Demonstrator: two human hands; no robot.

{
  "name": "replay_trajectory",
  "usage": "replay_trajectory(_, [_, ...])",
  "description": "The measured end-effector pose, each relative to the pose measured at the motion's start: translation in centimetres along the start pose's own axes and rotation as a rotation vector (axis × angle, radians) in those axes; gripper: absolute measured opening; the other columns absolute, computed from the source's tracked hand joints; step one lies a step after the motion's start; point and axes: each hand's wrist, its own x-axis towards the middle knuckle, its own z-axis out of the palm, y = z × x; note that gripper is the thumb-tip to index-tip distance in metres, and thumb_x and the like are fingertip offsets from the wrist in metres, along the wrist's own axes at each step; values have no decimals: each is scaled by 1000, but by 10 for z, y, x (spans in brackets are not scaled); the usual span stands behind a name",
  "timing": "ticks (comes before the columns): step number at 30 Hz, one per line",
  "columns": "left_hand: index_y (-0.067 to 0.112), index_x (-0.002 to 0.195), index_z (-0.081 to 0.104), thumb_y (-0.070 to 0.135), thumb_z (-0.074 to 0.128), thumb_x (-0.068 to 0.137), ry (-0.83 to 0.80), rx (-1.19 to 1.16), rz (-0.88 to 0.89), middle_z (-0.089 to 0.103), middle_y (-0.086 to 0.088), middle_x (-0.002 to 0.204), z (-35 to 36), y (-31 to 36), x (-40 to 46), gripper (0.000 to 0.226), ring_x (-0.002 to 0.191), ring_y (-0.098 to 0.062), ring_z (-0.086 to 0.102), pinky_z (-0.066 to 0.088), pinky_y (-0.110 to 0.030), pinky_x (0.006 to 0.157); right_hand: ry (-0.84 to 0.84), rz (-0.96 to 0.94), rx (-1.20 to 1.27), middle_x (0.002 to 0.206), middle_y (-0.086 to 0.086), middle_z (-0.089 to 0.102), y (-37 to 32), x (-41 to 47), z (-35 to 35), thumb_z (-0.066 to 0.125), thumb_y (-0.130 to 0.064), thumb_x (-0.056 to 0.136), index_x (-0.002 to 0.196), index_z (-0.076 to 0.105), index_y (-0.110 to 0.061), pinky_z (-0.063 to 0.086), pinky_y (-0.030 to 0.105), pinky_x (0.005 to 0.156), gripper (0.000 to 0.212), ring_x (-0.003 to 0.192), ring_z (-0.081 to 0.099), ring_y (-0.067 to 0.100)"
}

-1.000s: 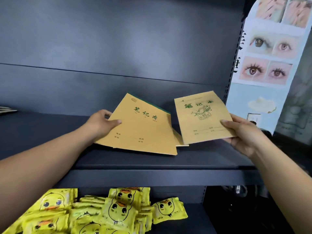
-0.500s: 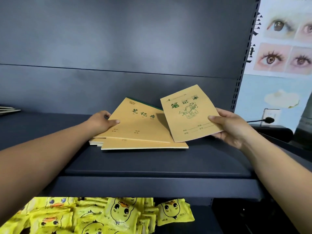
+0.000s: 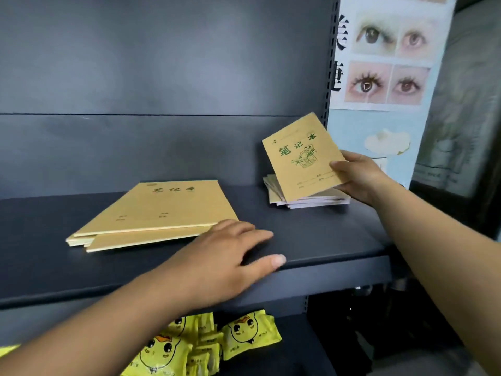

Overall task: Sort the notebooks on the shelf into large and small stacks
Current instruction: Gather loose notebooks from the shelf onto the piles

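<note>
The right hand [image 3: 360, 177] gripped a small notebook [image 3: 303, 156], tilted, its lower edge over the small stack [image 3: 311, 199] at the shelf's [image 3: 325, 240] right end. The left hand [image 3: 230, 256] lay flat and empty, fingers spread, just beside the large stack [image 3: 151, 215]. The step in hand looked like adding this small one; next it needed lowering flat and squaring with the stack's edges.
</note>
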Motion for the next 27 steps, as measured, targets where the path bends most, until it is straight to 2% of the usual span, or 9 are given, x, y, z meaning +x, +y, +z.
replay_trajectory(4, [50, 140, 13, 78, 16, 64, -57, 72, 42, 13, 21, 152, 11, 7, 8, 81, 139, -2, 12, 12, -19, 109, 132, 84, -214, 108, 13, 53, 18, 20, -18, 46, 2, 93, 129, 48, 0, 54, 20, 50, 36, 86, 55, 23])
replay_trajectory(7, [56, 138, 10, 83, 4, 51, -46, 71, 37, 12, 24, 152, 14, 5, 7, 91, 139, -1, 11, 14, -18, 108, 204, 18, -605, 110, 9, 53, 28, 31, -26, 55, -15, 90, 122, 54, -11, 43, 22, 69, 32, 92, 48, 19])
replay_trajectory(10, [58, 137, 8, 88, -7, 44, -26, 89, 45, 13, 24, 151, 18, 3, 6, 99, 138, 0, 13, 15, -18, 108, 152, 27, -775, 98, 12, 55, 29, 27, -27, 51, -25, 92, 99, 60, -3, 35, 25, 72, 24, 94, 48, 25])
replay_trajectory(11, [58, 137, 7, 88, -10, 42, -17, 100, 46, 13, 25, 151, 20, 2, 5, 101, 138, 0, 13, 16, -19, 108, 134, 43, -786, 102, 13, 54, 29, 24, -28, 50, -32, 93, 102, 58, -1, 34, 26, 74, 33, 97, 49, 27])
replay_trajectory(14, [58, 136, 5, 89, -17, 37, -7, 117, 41, 11, 25, 151, 22, 2, 4, 106, 138, -1, 12, 18, -20, 108, 52, 122, -707, 133, 10, 48, 33, 20, -35, 57, -57, 81, 135, 42, -3, 37, 32, 93, 78, 119, 48, 30])
replay_trajectory(17, [60, 135, 7, 91, -16, 35, -13, 91, 32, 12, 26, 151, 22, 2, 4, 107, 138, 1, 11, 18, -19, 108, -62, 157, -804, 129, 8, 50, 34, 17, -37, 68, -65, 56, 132, 46, -8, 41, 34, 85, 98, 105, 50, 26])
replay_trajectory(19, [61, 134, 8, 92, -16, 34, -23, 79, 25, 11, 27, 150, 21, 2, 3, 107, 138, 2, 11, 18, -19, 108, -85, 163, -835, 128, 9, 51, 36, 18, -36, 72, -62, 55, 131, 45, -8, 41, 33, 83, 97, 103, 50, 26])
replay_trajectory(22, [64, 131, 10, 93, -14, 32, -33, 44, 13, 9, 30, 150, 19, 3, 2, 106, 138, 4, 9, 17, -18, 107, -83, 136, -846, 131, 8, 51, 40, 24, -36, 68, -54, 73, 133, 45, -8, 40, 34, 93, 80, 115, 50, 26])
replay_trajectory(27, [67, 128, 13, 95, -8, 33, -36, 19, -4, 11, 32, 148, 18, 1, 4, 101, 137, 5, 10, 17, -17, 106, -125, 167, -817, 133, 5, 51, 39, 27, -33, 68, -55, 73, 134, 45, -11, 40, 35, 98, 79, 117, 50, 24])
